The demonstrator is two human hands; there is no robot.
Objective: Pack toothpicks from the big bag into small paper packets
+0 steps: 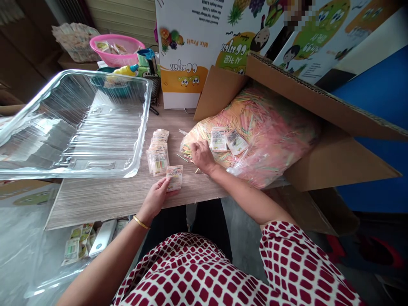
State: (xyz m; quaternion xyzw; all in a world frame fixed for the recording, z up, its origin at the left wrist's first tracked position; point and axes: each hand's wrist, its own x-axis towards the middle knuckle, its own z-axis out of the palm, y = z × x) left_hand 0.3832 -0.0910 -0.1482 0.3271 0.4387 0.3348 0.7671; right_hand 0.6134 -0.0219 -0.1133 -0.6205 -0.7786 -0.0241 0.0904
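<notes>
**Packet Under Our Fingers at the Table's Front Edge**

Our left hand [155,197] lay open, fingertips on a card-backed packet [174,177] near the table [95,199] front edge, beside stacked packets [157,159]. Our right hand [203,156] curled over loose coloured sticks [183,158]; we could not tell if it held any.

Surface: wood-grain table [95,199], across the lower middle of the frame.
Left: clear plastic tray [76,127] is laid flat on it.
Centre: small packets [157,157] are set in a stacked row.

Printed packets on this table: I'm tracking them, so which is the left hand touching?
The lone packet beside the stacked row: the left hand has fingertips on its edge; the row and the two packets on the plastic bag go untouched.
</notes>
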